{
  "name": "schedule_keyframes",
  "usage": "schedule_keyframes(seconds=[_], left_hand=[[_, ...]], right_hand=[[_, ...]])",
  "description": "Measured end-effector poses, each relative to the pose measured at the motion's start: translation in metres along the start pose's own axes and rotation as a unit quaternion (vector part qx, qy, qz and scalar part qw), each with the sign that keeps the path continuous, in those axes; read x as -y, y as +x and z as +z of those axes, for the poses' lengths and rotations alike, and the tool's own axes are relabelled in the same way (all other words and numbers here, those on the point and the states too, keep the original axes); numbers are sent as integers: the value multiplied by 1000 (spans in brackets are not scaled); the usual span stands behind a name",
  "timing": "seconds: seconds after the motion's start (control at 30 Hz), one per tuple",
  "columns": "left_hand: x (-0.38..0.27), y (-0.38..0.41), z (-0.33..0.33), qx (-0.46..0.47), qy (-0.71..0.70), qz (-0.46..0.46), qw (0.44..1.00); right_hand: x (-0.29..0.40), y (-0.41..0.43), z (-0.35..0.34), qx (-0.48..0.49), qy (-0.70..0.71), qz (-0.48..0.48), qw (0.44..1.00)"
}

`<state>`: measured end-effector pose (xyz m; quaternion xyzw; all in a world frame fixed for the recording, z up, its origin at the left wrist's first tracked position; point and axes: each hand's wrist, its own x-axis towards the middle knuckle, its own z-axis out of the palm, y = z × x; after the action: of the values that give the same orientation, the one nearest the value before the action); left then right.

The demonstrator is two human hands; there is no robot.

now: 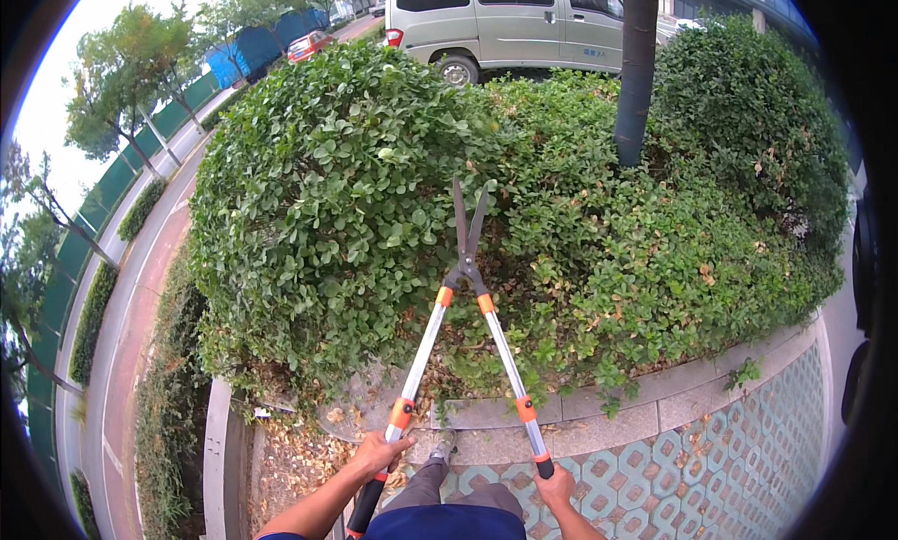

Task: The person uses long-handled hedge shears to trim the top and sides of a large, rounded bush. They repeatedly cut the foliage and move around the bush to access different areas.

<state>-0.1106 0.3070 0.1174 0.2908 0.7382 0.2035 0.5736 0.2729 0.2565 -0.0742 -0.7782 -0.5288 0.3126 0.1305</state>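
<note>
Hedge shears (468, 259) with silver telescopic handles and orange collars point away from me, their two blades parted in a narrow V. My left hand (381, 454) grips the left handle around its lower tube, above the black grip. On the right handle, my right hand (556, 485) is closed around the black grip near its top. The blades lie in front of the gap between a large rounded bush (316, 210) on the left and a lower hedge (631, 259) on the right. Whether leaves are between the blades, I cannot tell.
A tree trunk (635, 84) rises from the hedge, with another rounded bush (751, 119) beyond it. A stone kerb (610, 431) borders the planting, beside green patterned paving (645, 477). Dry leaves (295, 477) cover the ground at lower left. A silver van (512, 24) stands behind.
</note>
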Motion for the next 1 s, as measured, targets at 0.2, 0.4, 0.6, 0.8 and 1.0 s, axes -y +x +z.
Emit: schedule_keyframes(seconds=[0.2,0.4,0.6,0.8,1.0], left_hand=[[17,-4,20,-7,53,-1,999],[-64,71,86,-119,11,83,989],[-21,20,70,-38,-29,47,998],[-8,-62,31,-23,20,-23,999],[-10,-84,7,-44,98,-45,993]], right_hand=[[-52,8,1,61,47,50,996],[121,7,49,91,145,87,981],[49,-24,15,95,105,54,989],[-74,12,-49,75,6,1,997],[-106,39,-34,117,-13,21,993]])
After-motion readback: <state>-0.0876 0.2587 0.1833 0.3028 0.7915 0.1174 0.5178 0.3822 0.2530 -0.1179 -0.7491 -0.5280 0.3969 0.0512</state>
